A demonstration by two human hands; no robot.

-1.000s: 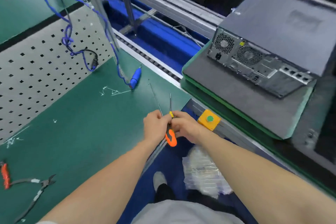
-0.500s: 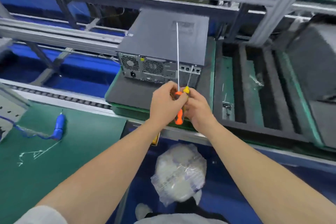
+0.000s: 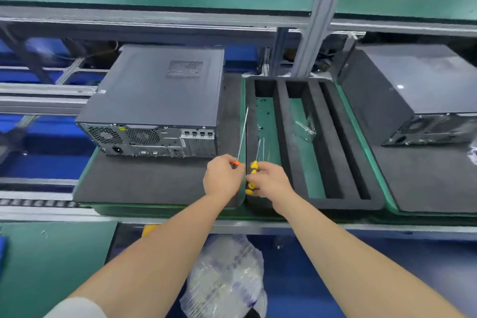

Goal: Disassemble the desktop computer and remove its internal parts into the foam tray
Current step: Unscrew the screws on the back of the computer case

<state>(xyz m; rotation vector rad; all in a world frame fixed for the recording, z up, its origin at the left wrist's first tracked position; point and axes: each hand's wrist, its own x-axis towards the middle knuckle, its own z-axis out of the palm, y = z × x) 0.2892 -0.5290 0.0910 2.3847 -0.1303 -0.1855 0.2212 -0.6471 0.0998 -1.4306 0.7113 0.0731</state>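
A dark grey desktop computer (image 3: 157,90) lies closed on a black foam pad (image 3: 144,183), its rear panel with fans and ports facing me. To its right stands the black foam tray (image 3: 335,142) with long slots. My left hand (image 3: 223,177) grips an orange-handled screwdriver (image 3: 241,137) whose long shaft points up along the tray's left wall. My right hand (image 3: 269,179) grips a yellow-handled screwdriver (image 3: 251,175) with a shorter shaft. Both hands hover at the seam between pad and tray, close together.
A second computer (image 3: 413,95) lies on another foam pad at the right. A small clear bag (image 3: 305,128) lies in a tray slot. A metal post (image 3: 317,15) rises behind the tray. A plastic-wrapped bundle (image 3: 227,279) sits below the conveyor edge.
My view has swung right and closer to the computer and tray. My hands have parted: the left now holds the orange screwdriver alone, the right the yellow one.
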